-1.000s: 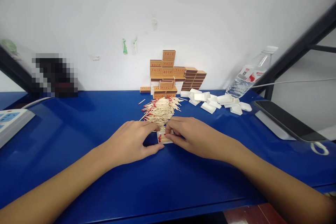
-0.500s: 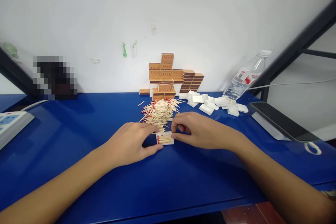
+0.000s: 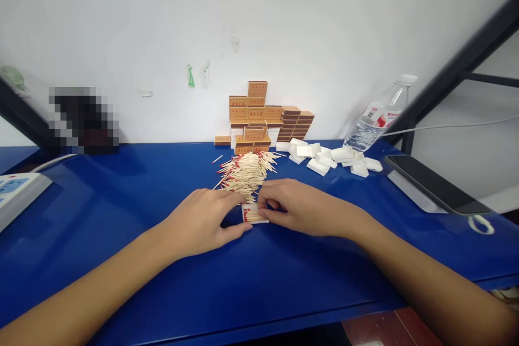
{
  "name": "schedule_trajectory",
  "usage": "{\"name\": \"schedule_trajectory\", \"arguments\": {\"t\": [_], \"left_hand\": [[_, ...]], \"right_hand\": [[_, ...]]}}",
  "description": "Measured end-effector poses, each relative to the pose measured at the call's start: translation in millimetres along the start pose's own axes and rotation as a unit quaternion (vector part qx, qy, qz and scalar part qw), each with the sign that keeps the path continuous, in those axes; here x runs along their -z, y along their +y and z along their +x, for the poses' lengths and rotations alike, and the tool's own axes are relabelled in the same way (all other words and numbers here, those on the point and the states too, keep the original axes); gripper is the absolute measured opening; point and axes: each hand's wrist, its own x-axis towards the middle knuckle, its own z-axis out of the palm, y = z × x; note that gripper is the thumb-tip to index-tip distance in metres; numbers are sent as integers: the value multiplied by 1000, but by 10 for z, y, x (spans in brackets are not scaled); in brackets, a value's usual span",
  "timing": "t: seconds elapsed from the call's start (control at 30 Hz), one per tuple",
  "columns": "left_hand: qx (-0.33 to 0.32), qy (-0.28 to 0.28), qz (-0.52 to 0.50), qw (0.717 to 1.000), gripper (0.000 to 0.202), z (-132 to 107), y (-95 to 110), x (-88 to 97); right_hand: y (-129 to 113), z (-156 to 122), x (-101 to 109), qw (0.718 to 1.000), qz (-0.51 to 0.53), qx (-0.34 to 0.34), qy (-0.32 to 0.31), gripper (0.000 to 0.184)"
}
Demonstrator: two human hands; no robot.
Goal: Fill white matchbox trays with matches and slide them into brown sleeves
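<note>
A small white matchbox tray (image 3: 265, 221) lies on the blue table, partly filled with red-tipped matches (image 3: 252, 216). My left hand (image 3: 205, 221) grips its left end between thumb and index finger, one on the far side and one on the near side. Over the tray's right end, my right hand (image 3: 294, 205) is closed in a pinch, fingertips down at the tail ends of the matches. Whatever sits between those fingertips is hidden. Just beyond both hands spreads a big heap of loose matches (image 3: 243, 173), heads mostly pointing left.
Behind the heap, orange matchboxes (image 3: 256, 113) are stacked against the wall. Several white trays (image 3: 318, 166) lie to their right, near a tilted water bottle (image 3: 377, 116) and a dark phone (image 3: 438, 184). A white device (image 3: 24, 194) sits at the left, on the blue table (image 3: 227, 292).
My right hand has shifted slightly left and toward me, its fingertips now over the tray's inside rather than its right edge. The left hand keeps its hold.
</note>
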Motion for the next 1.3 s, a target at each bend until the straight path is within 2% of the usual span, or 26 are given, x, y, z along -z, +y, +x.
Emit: {"name": "schedule_trajectory", "arguments": {"t": [0.1,0.17,0.23,0.3,0.37,0.47,0.7,1.0,1.3], "left_hand": [[-1,1,-9,1000,38,3,5,7],[-1,1,-21,1000,37,3,14,15],[-3,-2,-36,999,34,1,28,19],[-10,-9,-46,999,32,-2,42,14],[-21,-12,-51,998,32,-6,52,0],[-32,-9,-51,998,34,-13,56,-25],[-25,-8,-38,999,35,-9,53,-12],[-37,-10,-32,999,32,-13,62,-16],[-29,-14,-10,999,34,-3,43,-16]], "right_hand": [[32,36,10,999,15,14,27,13],[150,76,36,996,52,5,68,15],[354,124,68,986,90,-40,133,17],[595,169,91,968,75,-108,215,18],[804,208,94,957,39,-144,248,20],[950,258,61,958,-6,-171,229,22],[889,344,-7,964,-35,-180,191,15],[950,393,-54,964,-15,-158,214,21],[872,513,-69,961,4,-181,208,8]]}}
